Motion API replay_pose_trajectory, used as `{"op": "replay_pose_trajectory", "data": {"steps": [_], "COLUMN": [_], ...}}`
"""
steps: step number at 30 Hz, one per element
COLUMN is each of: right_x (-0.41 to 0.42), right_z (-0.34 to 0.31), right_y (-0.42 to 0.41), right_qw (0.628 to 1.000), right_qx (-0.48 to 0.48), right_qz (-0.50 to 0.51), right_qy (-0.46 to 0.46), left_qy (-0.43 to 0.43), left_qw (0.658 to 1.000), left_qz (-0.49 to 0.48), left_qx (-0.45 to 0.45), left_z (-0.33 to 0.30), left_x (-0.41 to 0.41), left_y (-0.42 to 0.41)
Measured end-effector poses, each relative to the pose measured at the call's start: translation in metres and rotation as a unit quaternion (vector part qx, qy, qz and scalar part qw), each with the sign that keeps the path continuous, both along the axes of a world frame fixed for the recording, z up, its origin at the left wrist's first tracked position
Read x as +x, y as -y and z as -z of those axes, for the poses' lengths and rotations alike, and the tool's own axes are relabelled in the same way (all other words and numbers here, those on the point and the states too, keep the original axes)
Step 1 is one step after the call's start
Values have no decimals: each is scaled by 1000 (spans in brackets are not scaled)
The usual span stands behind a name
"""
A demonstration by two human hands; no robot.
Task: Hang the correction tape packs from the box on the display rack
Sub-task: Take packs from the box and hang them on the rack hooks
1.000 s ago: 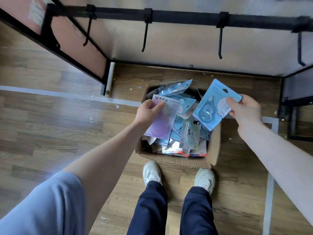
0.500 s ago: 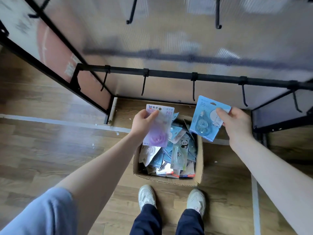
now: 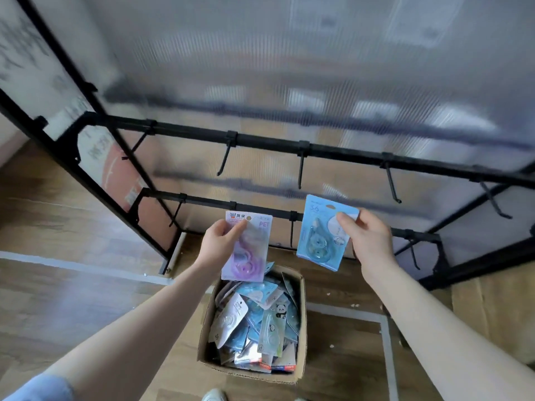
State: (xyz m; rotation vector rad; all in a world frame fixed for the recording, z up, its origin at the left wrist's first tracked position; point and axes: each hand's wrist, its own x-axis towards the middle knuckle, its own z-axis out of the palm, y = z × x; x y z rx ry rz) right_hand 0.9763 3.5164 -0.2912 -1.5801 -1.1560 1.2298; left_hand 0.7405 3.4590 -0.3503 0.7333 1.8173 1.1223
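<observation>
Left hand (image 3: pixel 217 246) fingers pinch a purple pack (image 3: pixel 246 247); right hand (image 3: pixel 369 238) fingers pinch a blue pack (image 3: pixel 320 235), both above the box (image 3: pixel 301 319), before the display rack (image 3: pixel 266 141).

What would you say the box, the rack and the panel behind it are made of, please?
Box: brown corrugated cardboard by the look, matte, with raw-edged flaps. Rack: probably metal with a black matte coating, given its thin straight bars and slim hooks. Panel: seemingly translucent ribbed plastic sheet; blurred shapes show through it.
</observation>
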Motion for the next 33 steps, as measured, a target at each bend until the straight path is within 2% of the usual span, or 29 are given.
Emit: {"op": "replay_pose_trajectory", "data": {"steps": [14,19,27,33], "right_x": [-1,4,5,-6], "right_z": [-161,-214,-294,-328], "right_y": [-16,-13,-14,-14], "right_qw": [991,987,974,965], "right_qx": [125,153,220,251], "right_qz": [3,0,4,-11], "right_qy": [-41,-45,-63,-77], "left_qy": [-48,-40,-63,-62], "left_qw": [989,980,962,950], "left_qz": [-10,-20,-38,-60], "left_qx": [143,193,263,299], "left_z": [-200,-264,-352,-395], "left_x": [-12,-12,-16,-26], "left_y": [-28,-26,-19,-12]}}
